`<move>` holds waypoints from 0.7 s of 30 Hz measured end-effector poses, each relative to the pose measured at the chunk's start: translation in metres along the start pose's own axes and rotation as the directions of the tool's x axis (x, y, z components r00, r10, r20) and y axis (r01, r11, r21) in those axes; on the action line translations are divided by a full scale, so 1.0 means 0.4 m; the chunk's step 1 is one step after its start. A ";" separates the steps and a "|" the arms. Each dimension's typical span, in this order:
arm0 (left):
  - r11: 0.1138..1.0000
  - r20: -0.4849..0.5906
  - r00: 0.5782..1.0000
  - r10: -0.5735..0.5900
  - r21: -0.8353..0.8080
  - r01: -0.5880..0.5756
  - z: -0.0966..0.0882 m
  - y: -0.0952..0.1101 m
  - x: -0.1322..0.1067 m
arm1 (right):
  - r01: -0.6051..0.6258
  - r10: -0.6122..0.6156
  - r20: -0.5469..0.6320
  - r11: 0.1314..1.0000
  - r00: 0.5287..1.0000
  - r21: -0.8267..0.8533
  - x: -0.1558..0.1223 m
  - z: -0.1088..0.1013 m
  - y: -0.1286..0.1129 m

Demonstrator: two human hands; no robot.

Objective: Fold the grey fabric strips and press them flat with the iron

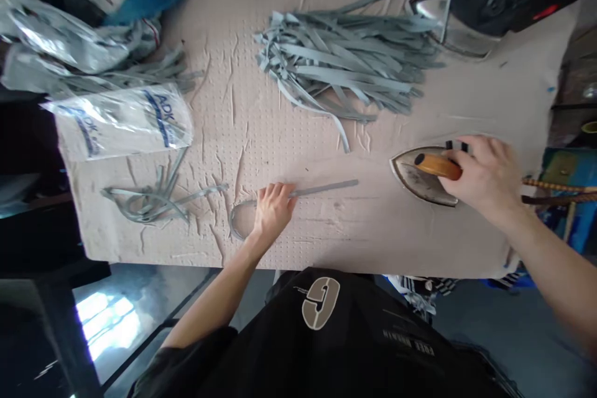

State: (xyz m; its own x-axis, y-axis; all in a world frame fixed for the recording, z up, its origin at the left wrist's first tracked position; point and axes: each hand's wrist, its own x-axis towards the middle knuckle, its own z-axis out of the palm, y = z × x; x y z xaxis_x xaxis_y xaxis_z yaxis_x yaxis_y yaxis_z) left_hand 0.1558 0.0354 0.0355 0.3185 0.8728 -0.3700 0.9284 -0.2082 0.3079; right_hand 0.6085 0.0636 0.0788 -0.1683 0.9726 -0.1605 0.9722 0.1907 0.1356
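Observation:
My left hand (275, 211) presses on a narrow grey strip (326, 186) lying on the beige cloth-covered table (242, 106), and the strip's far end curves out into a loop beside the hand. My right hand (485, 180) grips the wooden handle (438, 166) of a flat metal iron (417, 183), which rests on the cloth. A large pile of similar grey strips (340, 56) lies beyond the hands. A smaller tangle of strips (149, 202) lies to the left of my left hand.
A black-and-chrome electric iron (466, 12) stands at the far right corner. Clear plastic bags with blue print (124, 121) and more strips lie along the left side. My black shirt (321, 323) fills the lower middle, against the table's near edge.

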 end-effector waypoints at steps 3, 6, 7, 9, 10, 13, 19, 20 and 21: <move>1.000 0.074 0.997 0.021 -0.002 -0.020 0.009 0.029 0.025 | 0.028 -0.028 0.007 0.999 1.000 0.042 0.001 0.009 0.007; 0.998 0.135 0.989 0.068 -0.017 -0.066 0.001 0.031 0.034 | 0.049 -0.050 0.007 0.994 0.999 0.097 -0.003 0.009 0.013; 0.996 0.148 0.985 0.093 -0.019 -0.091 -0.007 0.028 0.034 | 0.051 -0.050 -0.009 0.993 0.999 0.105 -0.006 0.003 0.006; 0.989 0.176 0.973 0.147 -0.024 -0.145 -0.033 0.023 0.026 | 0.035 -0.024 -0.080 0.990 0.997 0.139 -0.013 -0.026 -0.030; 0.985 0.188 0.967 0.171 -0.028 -0.169 -0.052 0.023 0.019 | 0.033 -0.011 -0.122 0.984 0.993 0.178 -0.016 -0.048 -0.062; 0.972 0.192 0.953 0.234 -0.034 -0.232 -0.133 0.039 -0.022 | 0.133 -0.059 -0.223 0.933 0.973 0.335 -0.018 -0.142 -0.209; 0.897 0.093 0.938 0.334 -0.336 -0.286 -0.380 0.115 -0.167 | 0.348 -0.494 -0.172 0.291 0.852 0.891 0.012 -0.370 -0.508; 0.874 0.060 0.936 0.348 -0.383 -0.300 -0.420 0.122 -0.195 | 0.284 -0.550 -0.133 0.199 0.824 0.938 0.013 -0.403 -0.536; 0.850 0.023 0.931 0.364 -0.418 -0.322 -0.457 0.125 -0.225 | 0.216 -0.596 -0.091 0.142 0.798 0.966 0.012 -0.435 -0.559</move>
State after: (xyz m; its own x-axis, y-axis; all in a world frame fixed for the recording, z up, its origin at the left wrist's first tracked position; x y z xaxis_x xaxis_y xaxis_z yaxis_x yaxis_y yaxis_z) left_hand 0.1386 0.0273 0.2443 0.6390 0.7264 -0.2530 0.6064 -0.2734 0.7467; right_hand 0.3621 0.0488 0.2179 -0.7285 0.6744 -0.1201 0.2584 0.1082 -0.9600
